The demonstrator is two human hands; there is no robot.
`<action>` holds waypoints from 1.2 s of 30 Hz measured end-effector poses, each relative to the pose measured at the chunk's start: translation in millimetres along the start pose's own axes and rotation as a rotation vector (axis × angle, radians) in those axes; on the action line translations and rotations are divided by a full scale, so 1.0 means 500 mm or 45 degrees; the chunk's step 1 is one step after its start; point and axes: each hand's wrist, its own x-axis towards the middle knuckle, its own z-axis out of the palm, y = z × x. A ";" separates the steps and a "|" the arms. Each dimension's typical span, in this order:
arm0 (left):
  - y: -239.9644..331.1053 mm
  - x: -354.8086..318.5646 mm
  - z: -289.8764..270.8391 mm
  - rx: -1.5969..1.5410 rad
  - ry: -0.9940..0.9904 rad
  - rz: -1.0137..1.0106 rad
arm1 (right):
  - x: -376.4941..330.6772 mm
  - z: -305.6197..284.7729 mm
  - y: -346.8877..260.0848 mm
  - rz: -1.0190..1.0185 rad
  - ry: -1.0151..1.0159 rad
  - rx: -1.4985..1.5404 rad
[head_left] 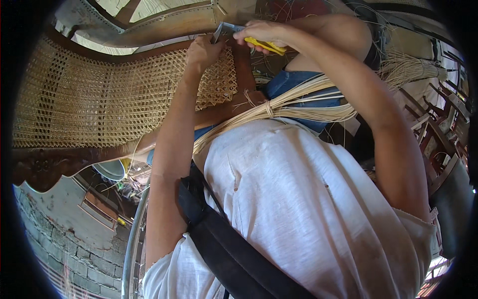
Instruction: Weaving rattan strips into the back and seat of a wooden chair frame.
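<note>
My right hand (pixel 260 34) is closed around the yellow handle of a pair of scissors (pixel 264 46). Their grey metal blades (pixel 230 26) point left, toward the far right corner of a woven cane panel (pixel 119 97). At that corner, just below the blade tips, my left hand (pixel 203 51) has its fingers bent together; what they pinch is too small to make out. The open-weave panel is set in a dark brown wooden frame (pixel 204 117). Across my lap lies a tied bundle of pale cane strands (pixel 294 102).
A curved wooden frame with a row of small holes (pixel 164 22) stands beyond the panel. Another bundle of cane strands (pixel 411 67) rests at the far right, near several wooden chair frames (pixel 443 119). Left and below are a round pail (pixel 110 170) and a block wall (pixel 74 249).
</note>
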 end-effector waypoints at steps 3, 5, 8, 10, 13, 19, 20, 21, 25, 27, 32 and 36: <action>0.005 -0.001 -0.003 -0.009 -0.028 -0.015 | 0.018 0.028 0.018 -0.150 0.078 -0.057; 0.005 -0.002 -0.006 -0.023 0.001 0.023 | 0.024 0.037 0.027 -0.115 0.075 -0.008; -0.008 0.009 -0.001 -0.063 0.007 0.098 | 0.027 0.044 0.028 -0.043 0.059 0.085; -0.015 0.009 0.004 -0.083 0.016 0.089 | 0.027 0.044 0.021 -0.024 -0.001 -0.025; -0.024 0.007 0.010 -0.071 0.066 0.074 | 0.013 0.057 -0.002 -0.062 0.043 -0.137; -0.004 0.001 0.002 -0.079 0.072 -0.008 | 0.039 0.052 0.014 -0.072 0.023 -0.214; 0.004 -0.005 0.003 -0.044 0.071 -0.040 | 0.030 0.051 0.010 -0.067 0.044 -0.168; 0.003 -0.009 0.005 -0.036 0.081 -0.052 | 0.031 0.050 0.013 -0.079 0.032 -0.168; 0.009 -0.014 0.006 -0.035 0.030 -0.056 | 0.037 0.032 0.018 -0.031 0.003 0.041; 0.029 -0.020 0.008 0.134 0.130 -0.036 | 0.035 0.003 0.006 -0.082 0.048 -0.202; 0.001 -0.013 0.014 0.114 0.191 0.102 | -0.047 -0.101 -0.058 -0.169 0.131 -0.316; 0.008 -0.014 0.018 0.082 0.260 0.164 | -0.028 -0.154 -0.038 -0.242 0.021 -0.266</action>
